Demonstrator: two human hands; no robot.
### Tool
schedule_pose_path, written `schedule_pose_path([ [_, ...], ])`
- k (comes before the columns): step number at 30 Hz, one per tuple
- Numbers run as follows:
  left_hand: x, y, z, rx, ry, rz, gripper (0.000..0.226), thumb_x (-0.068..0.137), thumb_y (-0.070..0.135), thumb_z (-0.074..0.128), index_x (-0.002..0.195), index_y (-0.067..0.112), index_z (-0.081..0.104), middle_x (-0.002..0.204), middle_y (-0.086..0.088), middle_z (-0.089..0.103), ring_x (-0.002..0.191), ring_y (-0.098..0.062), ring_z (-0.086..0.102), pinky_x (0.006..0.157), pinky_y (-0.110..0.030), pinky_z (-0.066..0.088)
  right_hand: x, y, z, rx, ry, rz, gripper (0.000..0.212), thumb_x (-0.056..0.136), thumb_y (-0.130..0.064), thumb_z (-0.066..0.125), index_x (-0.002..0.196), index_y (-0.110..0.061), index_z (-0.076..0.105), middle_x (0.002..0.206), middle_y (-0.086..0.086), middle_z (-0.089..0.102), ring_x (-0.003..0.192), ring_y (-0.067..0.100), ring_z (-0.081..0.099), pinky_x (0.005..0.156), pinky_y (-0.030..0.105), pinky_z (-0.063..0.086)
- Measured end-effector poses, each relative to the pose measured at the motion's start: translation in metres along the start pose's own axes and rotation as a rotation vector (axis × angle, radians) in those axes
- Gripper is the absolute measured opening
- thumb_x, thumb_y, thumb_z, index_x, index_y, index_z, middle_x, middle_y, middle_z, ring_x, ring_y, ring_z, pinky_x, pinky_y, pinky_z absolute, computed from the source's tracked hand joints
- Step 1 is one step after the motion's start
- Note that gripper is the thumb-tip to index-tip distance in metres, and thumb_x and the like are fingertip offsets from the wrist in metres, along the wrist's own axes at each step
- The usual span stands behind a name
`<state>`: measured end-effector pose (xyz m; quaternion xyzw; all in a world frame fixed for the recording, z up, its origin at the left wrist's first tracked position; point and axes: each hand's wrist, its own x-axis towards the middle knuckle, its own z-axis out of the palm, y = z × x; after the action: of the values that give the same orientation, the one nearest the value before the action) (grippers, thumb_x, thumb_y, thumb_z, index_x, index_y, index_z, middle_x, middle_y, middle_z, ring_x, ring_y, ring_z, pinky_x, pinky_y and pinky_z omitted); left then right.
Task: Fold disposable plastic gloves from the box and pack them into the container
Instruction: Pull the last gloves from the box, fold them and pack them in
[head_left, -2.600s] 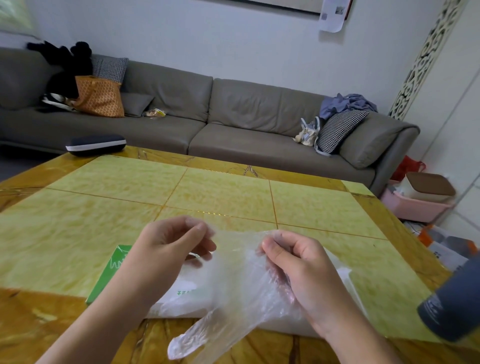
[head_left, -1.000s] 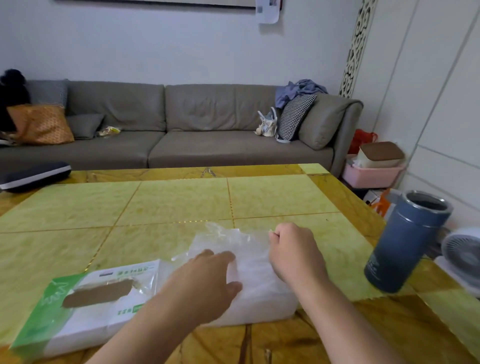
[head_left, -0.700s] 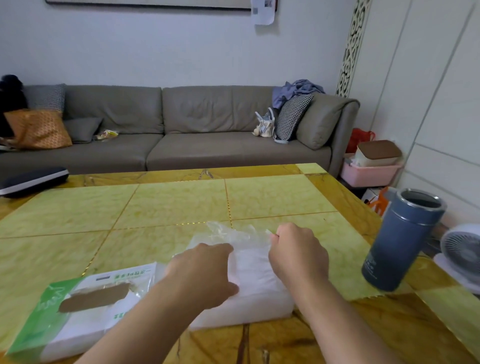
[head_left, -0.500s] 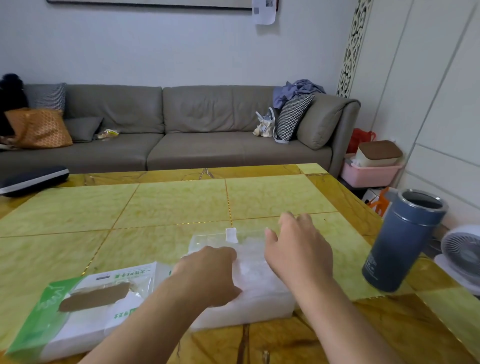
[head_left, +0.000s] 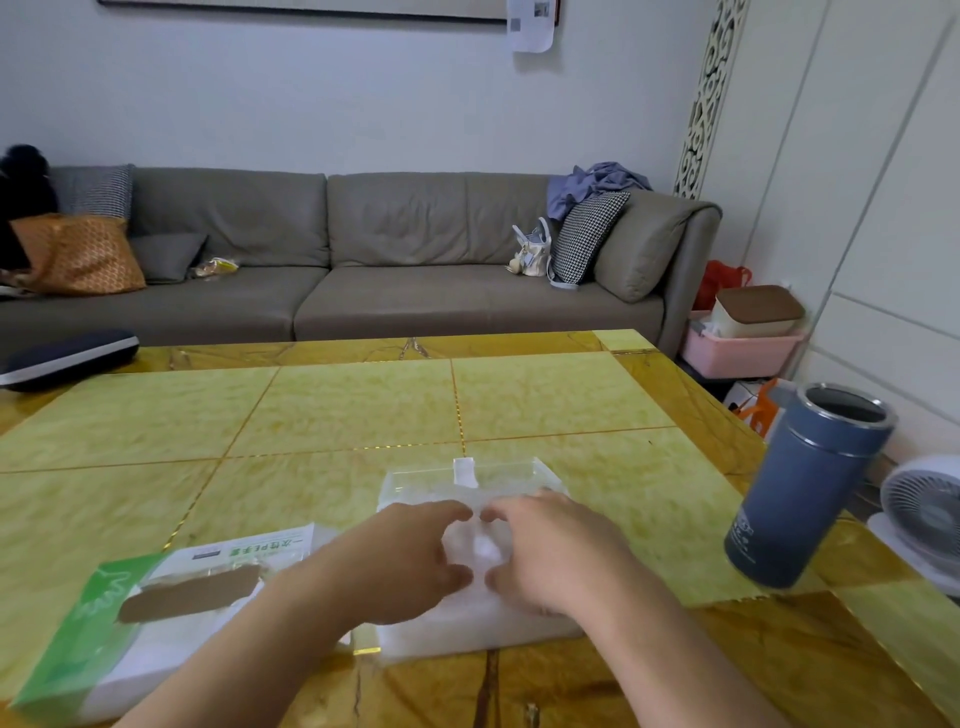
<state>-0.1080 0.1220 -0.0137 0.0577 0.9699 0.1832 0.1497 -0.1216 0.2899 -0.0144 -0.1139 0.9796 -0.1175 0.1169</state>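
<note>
Pressing down now, both hands meet over the clear container (head_left: 470, 480) on the bench (head_left: 363, 415), left hand (head_left: 402, 564) and right hand (head_left: 553, 551) with loosely curved fingers tamping the folded glove (head_left: 480, 548) that bulged out a moment ago, another glove packed.

Both hands cover the middle of the clear container (head_left: 470, 478), so the folded gloves inside show only as a white blur. The fingertips of the left hand (head_left: 402, 558) and right hand (head_left: 550, 553) are smeared (grip unclear). The picture's edge cuts the glove box (head_left: 156, 597) at lower left.
</note>
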Motion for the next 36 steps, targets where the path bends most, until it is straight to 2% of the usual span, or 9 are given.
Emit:
schedule_pose_path([
  [4, -0.01, -0.001, -0.007, 0.183, 0.099, 0.005, 0.059, 0.091, 0.041, 0.071, 0.144, 0.034, 0.046, 0.122, 0.01, 0.058, 0.115, -0.012, 0.055, 0.091, -0.028, 0.049, 0.004, -0.003, 0.0, -0.021, -0.043, 0.04, 0.057, 0.083, -0.02, 0.066, 0.135, -0.041, 0.058, 0.133, -0.001, 0.056, 0.101, 0.02, 0.067, 0.074, 0.031, 0.051],
  [7, -0.019, 0.014, -0.011, 0.456, 0.194, 0.0, 0.023, 0.09, 0.031, 0.068, 0.105, 0.021, 0.054, 0.114, 0.001, 0.05, 0.112, -0.02, 0.047, 0.078, -0.028, 0.038, 0.011, -0.004, -0.001, -0.049, -0.079, 0.07, 0.054, 0.086, -0.024, 0.066, 0.137, -0.04, 0.058, 0.135, 0.0, 0.05, 0.104, 0.024, 0.065, 0.073, 0.031, 0.045],
  [10, -0.017, 0.03, -0.008, 0.46, 0.122, -0.057, 0.02, 0.093, 0.011, 0.06, 0.088, 0.02, 0.043, 0.106, -0.004, 0.05, 0.099, -0.021, 0.052, 0.072, -0.029, 0.037, 0.015, -0.007, 0.0, -0.085, -0.115, 0.102, 0.052, 0.087, -0.024, 0.068, 0.136, -0.038, 0.059, 0.14, 0.004, 0.041, 0.097, 0.026, 0.067, 0.071, 0.033, 0.045],
  [12, -0.01, 0.036, -0.005, 0.424, 0.051, -0.099, 0.02, 0.092, 0.002, 0.053, 0.088, 0.018, 0.043, 0.089, -0.001, 0.045, 0.082, -0.021, 0.051, 0.068, -0.029, 0.04, 0.015, -0.008, 0.002, -0.1, -0.111, 0.119, 0.051, 0.085, -0.023, 0.072, 0.133, -0.036, 0.063, 0.141, 0.004, 0.038, 0.09, 0.025, 0.068, 0.069, 0.033, 0.047],
  [16, -0.001, 0.041, -0.003, 0.394, -0.041, -0.145, 0.018, 0.093, 0.0, 0.052, 0.094, 0.017, 0.044, 0.079, 0.002, 0.04, 0.078, -0.018, 0.049, 0.067, -0.027, 0.04, 0.014, -0.008, 0.003, -0.126, -0.097, 0.125, 0.05, 0.085, -0.029, 0.076, 0.133, -0.039, 0.064, 0.14, 0.003, 0.04, 0.085, 0.026, 0.06, 0.071, 0.033, 0.042],
  [23, 0.018, 0.027, 0.002, 0.235, -0.137, -0.193, 0.039, 0.096, 0.007, 0.052, 0.134, 0.009, 0.043, 0.084, 0.002, 0.047, 0.07, -0.014, 0.051, 0.057, -0.023, 0.039, 0.028, -0.012, 0.0, -0.087, -0.249, 0.137, 0.06, 0.088, -0.031, 0.075, 0.145, -0.034, 0.057, 0.147, 0.006, 0.046, 0.121, 0.023, 0.06, 0.09, 0.032, 0.051],
  [27, 0.022, 0.011, 0.003, 0.102, -0.15, -0.198, 0.023, 0.092, 0.016, 0.058, 0.11, 0.02, 0.044, 0.089, 0.006, 0.05, 0.074, -0.012, 0.051, 0.059, -0.023, 0.04, 0.028, -0.011, -0.007, -0.069, -0.317, 0.089, 0.061, 0.091, -0.027, 0.07, 0.149, -0.032, 0.052, 0.14, 0.001, 0.06, 0.117, 0.024, 0.064, 0.098, 0.039, 0.057],
  [32, 0.009, 0.009, 0.009, 0.054, -0.032, -0.159, 0.02, 0.098, 0.019, 0.059, 0.095, 0.023, 0.039, 0.089, 0.009, 0.046, 0.08, -0.013, 0.052, 0.061, -0.022, 0.039, 0.03, -0.014, -0.004, -0.074, -0.322, 0.106, 0.059, 0.09, -0.026, 0.072, 0.146, -0.035, 0.055, 0.131, 0.002, 0.064, 0.108, 0.023, 0.069, 0.093, 0.038, 0.059],
  [36, -0.021, 0.029, 0.004, 0.302, 0.248, -0.121, 0.024, 0.097, 0.016, 0.057, 0.095, 0.022, 0.035, 0.083, 0.006, 0.04, 0.074, -0.016, 0.048, 0.052, -0.026, 0.029, 0.03, -0.01, -0.004, -0.081, -0.33, 0.086, 0.051, 0.093, -0.026, 0.07, 0.142, -0.025, 0.06, 0.135, 0.002, 0.064, 0.117, 0.024, 0.065, 0.101, 0.042, 0.057],
])
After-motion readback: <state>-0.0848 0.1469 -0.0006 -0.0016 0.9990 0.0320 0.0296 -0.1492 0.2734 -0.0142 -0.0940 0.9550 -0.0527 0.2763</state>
